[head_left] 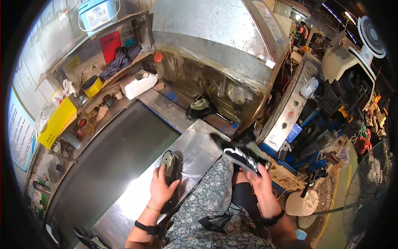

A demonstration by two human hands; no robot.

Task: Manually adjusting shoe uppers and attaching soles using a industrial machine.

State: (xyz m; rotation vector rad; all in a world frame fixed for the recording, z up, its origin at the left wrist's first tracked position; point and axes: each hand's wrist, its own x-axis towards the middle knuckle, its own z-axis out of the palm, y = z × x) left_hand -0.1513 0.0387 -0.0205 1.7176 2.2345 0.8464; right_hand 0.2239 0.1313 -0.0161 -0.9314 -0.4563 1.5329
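My left hand (163, 187) lies over a dark olive shoe (169, 159) on the metal table (128, 203), its fingers and thumb closed around the shoe's middle. Off the table's right edge, above my lap, my right hand (260, 181) grips a second shoe, black with a pale sole (242, 158); it is tilted and smeared by motion. A thin pale cord or wire (190, 174) lies beside the left shoe. Farther off, another black and olive shoe (200, 106) rests near the metal hood. A floral apron (207, 186) covers my lap.
A dark conveyor belt (120, 153) runs along the left, under a metal hood (211, 29). The left shelf holds a white jug (139, 84), a yellow box (57, 123) and jars. At right stand a button panel (286, 116), a stool (302, 202) and a large fan (369, 191).
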